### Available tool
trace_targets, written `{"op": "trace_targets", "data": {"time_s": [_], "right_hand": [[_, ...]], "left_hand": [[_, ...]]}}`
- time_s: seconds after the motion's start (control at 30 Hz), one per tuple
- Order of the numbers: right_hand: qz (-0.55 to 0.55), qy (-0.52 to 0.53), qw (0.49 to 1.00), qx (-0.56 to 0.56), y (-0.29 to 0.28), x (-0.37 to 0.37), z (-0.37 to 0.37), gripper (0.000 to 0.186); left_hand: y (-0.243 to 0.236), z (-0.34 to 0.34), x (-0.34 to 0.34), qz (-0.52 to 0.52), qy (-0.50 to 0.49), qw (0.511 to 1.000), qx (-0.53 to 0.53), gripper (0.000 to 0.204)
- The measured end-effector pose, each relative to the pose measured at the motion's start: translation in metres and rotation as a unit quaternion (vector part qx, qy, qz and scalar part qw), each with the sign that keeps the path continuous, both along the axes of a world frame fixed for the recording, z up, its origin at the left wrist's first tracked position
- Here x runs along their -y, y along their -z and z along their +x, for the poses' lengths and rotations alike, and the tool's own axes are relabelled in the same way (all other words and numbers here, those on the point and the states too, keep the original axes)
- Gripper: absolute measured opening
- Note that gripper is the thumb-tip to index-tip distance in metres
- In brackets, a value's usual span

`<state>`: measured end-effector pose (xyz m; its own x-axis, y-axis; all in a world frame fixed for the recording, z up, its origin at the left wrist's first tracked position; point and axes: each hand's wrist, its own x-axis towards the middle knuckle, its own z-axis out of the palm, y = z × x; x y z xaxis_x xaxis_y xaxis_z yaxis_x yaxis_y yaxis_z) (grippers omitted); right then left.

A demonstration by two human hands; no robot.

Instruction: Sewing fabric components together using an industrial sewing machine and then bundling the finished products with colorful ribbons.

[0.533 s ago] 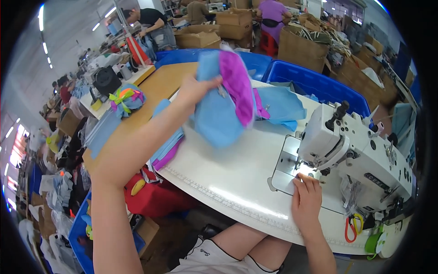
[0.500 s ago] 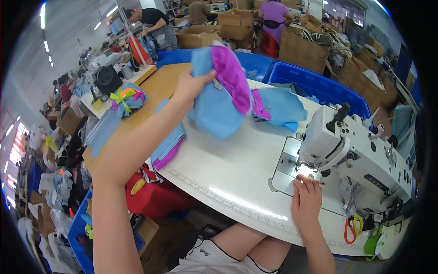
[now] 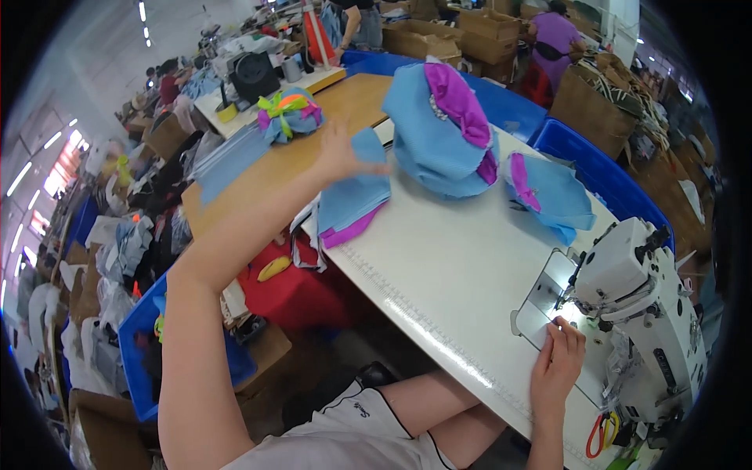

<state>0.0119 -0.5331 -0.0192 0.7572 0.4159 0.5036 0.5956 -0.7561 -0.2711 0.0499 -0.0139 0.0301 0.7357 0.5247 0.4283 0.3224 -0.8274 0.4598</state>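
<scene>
Two risks, I judge: the blue and purple fabric piece (image 3: 440, 129), seemingly airborne beyond the sewing machine (image 3: 638, 313), may overshoot, since the open left hand (image 3: 338, 153) holds nothing, while the right hand (image 3: 558, 368), flat and empty, rests near its needle.

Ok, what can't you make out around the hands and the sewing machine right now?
- Head view: the needle area of the sewing machine is washed out by its lamp glare.
- The right hand covers whatever lies under it.
- The blue and purple cloth piece is motion-blurred; whether the open left hand touches it is unclear.
</scene>
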Motion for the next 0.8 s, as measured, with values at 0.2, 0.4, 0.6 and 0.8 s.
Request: {"op": "trace_targets", "data": {"time_s": [0.2, 0.4, 0.6, 0.8], "right_hand": [[-0.003, 0.000, 1.000, 0.016, -0.006, -0.007, -0.003, 0.018], [0.005, -0.008, 1.000, 0.022, -0.006, -0.001, -0.007, 0.020], [0.194, -0.203, 0.919, -0.277, -0.036, -0.032, -0.041, 0.030], [0.464, -0.316, 0.496, -0.663, -0.035, -0.089, -0.060, 0.095]], "left_hand": [[0.005, -0.042, -0.047, -0.206, -0.003, 0.967, -0.150, 0.088], [-0.041, -0.077, 0.008, -0.410, 0.114, 0.895, 0.133, 0.056], [-0.054, -0.128, 0.074, -0.625, 0.331, 0.706, 0.043, 0.059], [-0.023, -0.125, 0.140, -0.634, 0.463, 0.614, -0.085, 0.069]]}}
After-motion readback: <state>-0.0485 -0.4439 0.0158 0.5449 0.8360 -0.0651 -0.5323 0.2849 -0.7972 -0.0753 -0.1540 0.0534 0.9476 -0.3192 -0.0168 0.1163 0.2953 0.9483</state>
